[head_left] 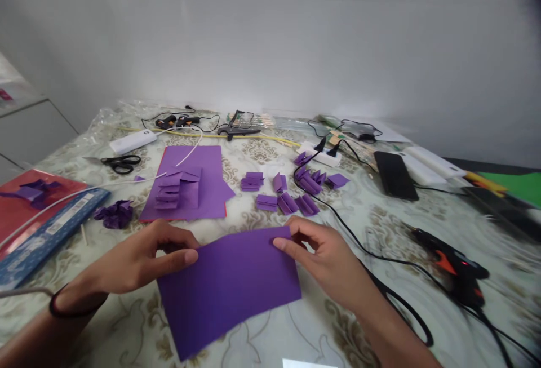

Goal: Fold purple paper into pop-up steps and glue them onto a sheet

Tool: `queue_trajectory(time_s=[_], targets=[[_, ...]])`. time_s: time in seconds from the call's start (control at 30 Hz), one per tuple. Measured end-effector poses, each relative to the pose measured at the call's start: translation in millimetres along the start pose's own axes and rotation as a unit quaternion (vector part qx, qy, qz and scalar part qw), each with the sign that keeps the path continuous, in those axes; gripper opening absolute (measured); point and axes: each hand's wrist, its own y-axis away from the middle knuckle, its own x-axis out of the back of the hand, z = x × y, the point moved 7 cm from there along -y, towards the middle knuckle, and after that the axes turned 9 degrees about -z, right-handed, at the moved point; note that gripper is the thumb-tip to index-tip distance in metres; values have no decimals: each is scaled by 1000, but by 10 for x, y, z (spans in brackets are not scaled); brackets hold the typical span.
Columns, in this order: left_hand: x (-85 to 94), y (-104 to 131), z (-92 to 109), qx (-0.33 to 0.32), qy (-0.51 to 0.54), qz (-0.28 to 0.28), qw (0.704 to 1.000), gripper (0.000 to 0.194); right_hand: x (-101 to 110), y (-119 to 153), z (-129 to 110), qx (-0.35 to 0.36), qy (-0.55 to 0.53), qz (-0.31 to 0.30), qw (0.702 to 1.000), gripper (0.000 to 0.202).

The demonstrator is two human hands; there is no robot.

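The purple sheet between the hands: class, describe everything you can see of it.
The purple sheet is plain, roughly rectangular, and looks like paper or thin card. It is tilted and slightly bent. The left hand pinches it at the upper left, the right hand near the upper right corner. Whether its lower edge touches the patterned tabletop is unclear.

The wall (270, 47) was plain, pale grey and smooth, marked by a faint horizontal seam and soft vertical sheen. In front of it stood the table (313, 334), its whitish top patterned with grey-brown florals. At far left, a grey panel (29, 137) showed dark joint lines. Lighting was diffuse.
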Motion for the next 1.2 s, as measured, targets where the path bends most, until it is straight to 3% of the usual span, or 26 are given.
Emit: queue_trajectory(time_s=[0.07,0.13,0.3,0.53,0.73,0.9,1.03,1.2], targets=[[-145,-36,10,2,-28,-89,996,23,-83,0,-85,21,38,-35,998,43],[-258,-65,-14,7,-26,-136,990,29,-183,9,-144,39,50,-72,995,39],[-451,-123,-101,16,-5,-151,988,28,-334,39,-261,118,19,-113,986,25],[-555,-124,-51,-2,27,-169,985,30,-237,65,-325,167,12,-87,982,21],[-525,-109,-102,-27,-8,-127,992,33,-211,117,-361,193,14,-44,980,24],[-206,-112,-121,-43,-31,14,998,49,150,185,-384,170,68,42,982,19],[-18,-39,-130,-18,-118,88,989,54,329,218,-127,73,43,-59,995,23],[-131,65,-348,8,-269,35,962,47,344,372,411,-46,-57,-123,990,37]])
